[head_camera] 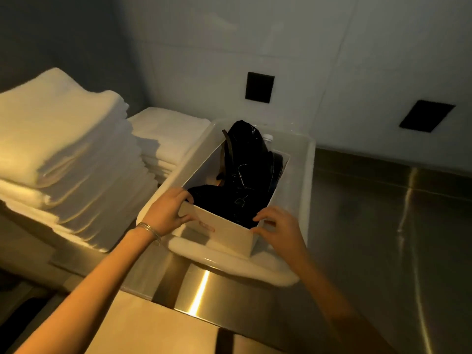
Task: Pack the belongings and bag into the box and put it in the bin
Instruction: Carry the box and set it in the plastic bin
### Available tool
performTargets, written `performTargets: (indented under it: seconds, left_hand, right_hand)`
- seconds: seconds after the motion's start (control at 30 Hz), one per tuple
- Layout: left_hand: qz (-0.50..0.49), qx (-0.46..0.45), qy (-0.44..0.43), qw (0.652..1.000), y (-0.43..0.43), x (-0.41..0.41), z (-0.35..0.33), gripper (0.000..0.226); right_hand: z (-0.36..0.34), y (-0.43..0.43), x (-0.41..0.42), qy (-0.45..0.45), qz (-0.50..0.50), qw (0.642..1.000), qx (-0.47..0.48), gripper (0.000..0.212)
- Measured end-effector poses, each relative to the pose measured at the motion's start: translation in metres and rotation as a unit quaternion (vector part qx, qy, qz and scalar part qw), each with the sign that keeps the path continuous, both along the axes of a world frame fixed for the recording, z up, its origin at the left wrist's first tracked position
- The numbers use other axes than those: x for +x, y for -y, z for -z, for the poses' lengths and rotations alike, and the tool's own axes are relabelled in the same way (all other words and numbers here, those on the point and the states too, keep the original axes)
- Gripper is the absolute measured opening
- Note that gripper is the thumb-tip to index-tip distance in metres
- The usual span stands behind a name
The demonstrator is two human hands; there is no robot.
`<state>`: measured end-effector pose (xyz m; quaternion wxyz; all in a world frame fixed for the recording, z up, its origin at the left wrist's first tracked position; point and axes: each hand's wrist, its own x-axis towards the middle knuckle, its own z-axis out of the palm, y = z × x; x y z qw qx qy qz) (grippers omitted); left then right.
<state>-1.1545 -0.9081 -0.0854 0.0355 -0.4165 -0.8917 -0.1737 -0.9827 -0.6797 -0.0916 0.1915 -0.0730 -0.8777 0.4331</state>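
A white box [224, 232] sits inside a larger white plastic bin [305, 180] on a steel counter. A black bag [245, 169] with a dark strap stands in the box and sticks up above its rim. A white bottle cap [268, 137] shows behind the bag. My left hand [167, 212], with thin bangles at the wrist, grips the box's near left corner. My right hand [277, 229] is at the near right corner, fingers spread and touching the box's edge; whether it grips I cannot tell.
Tall stacks of folded white towels [63, 154] stand left of the bin, with a lower stack [168, 134] behind. The steel counter [383, 238] runs on to the right. Two dark square openings [259, 86] are in the wall behind.
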Motion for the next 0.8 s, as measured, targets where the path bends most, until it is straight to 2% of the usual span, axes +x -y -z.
performTargets:
  seconds: [0.23, 0.33, 0.57, 0.8]
  left_hand:
    - [0.109, 0.023, -0.033, 0.993, -0.005, -0.005, 0.005, 0.024]
    - [0.099, 0.029, -0.063, 0.993, -0.009, 0.0, 0.006, 0.02]
    - [0.077, 0.005, -0.112, 0.991, -0.024, 0.005, 0.009, 0.026]
    - [0.049, 0.008, -0.089, 0.995, -0.04, 0.007, 0.013, 0.025]
  right_hand:
    - [0.005, 0.06, 0.005, 0.054, 0.133, 0.985, 0.1, 0.027]
    - [0.007, 0.074, 0.0, 0.078, 0.163, 0.967, 0.182, 0.033]
    - [0.004, 0.092, -0.026, 0.09, 0.157, 0.919, 0.35, 0.041]
    - [0.007, 0.075, -0.037, 0.066, 0.206, 0.918, 0.333, 0.024]
